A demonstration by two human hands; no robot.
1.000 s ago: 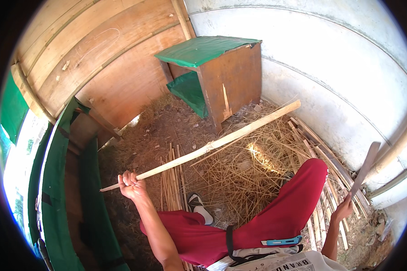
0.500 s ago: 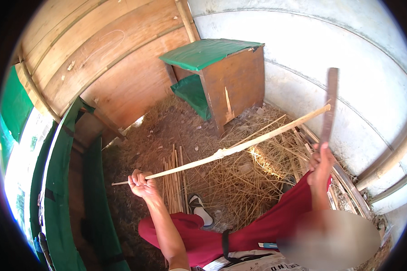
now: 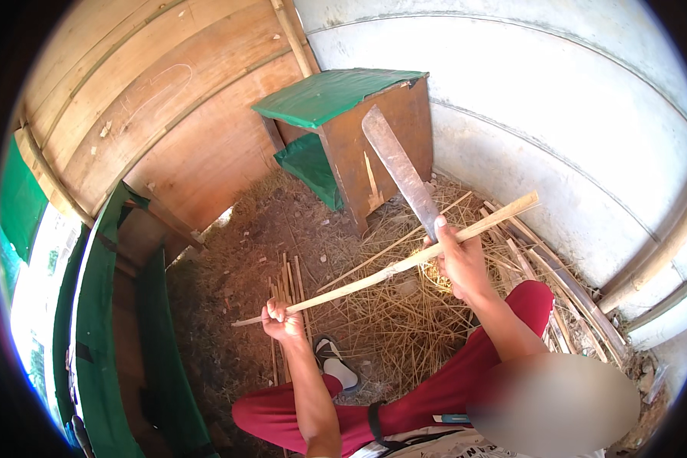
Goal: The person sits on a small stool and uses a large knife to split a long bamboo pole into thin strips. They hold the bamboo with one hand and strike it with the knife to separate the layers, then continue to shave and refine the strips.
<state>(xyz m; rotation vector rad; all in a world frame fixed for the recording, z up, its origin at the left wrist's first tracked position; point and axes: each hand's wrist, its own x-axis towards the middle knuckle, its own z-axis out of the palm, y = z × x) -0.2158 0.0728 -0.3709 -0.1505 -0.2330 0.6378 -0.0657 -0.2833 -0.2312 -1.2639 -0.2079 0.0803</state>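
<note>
My left hand [image 3: 282, 320] is closed around the thin left end of a long pale bamboo strip [image 3: 359, 283]. The strip slants up to the right across my lap, and its wider end stands out past my right hand [image 3: 463, 263]. That hand grips a machete [image 3: 401, 166], whose flat, rust-brown blade points up and to the left. The strip crosses at the right hand's fingers, near the base of the blade; whether the fingers also hold it I cannot tell. The machete's handle is hidden in the hand.
Thin shavings [image 3: 404, 313] cover the ground before me, with several split strips [image 3: 288, 282] beside my foot. Longer bamboo pieces [image 3: 565, 282] lie along the white wall [image 3: 527, 91]. A brown wooden desk [image 3: 389, 137] with a green top stands ahead; a green-covered bench [image 3: 99, 336] is at left.
The machete has swung from upright at the right to a leftward slant, and my right hand has moved left to the strip. My left hand has shifted slightly right with the strip.
</note>
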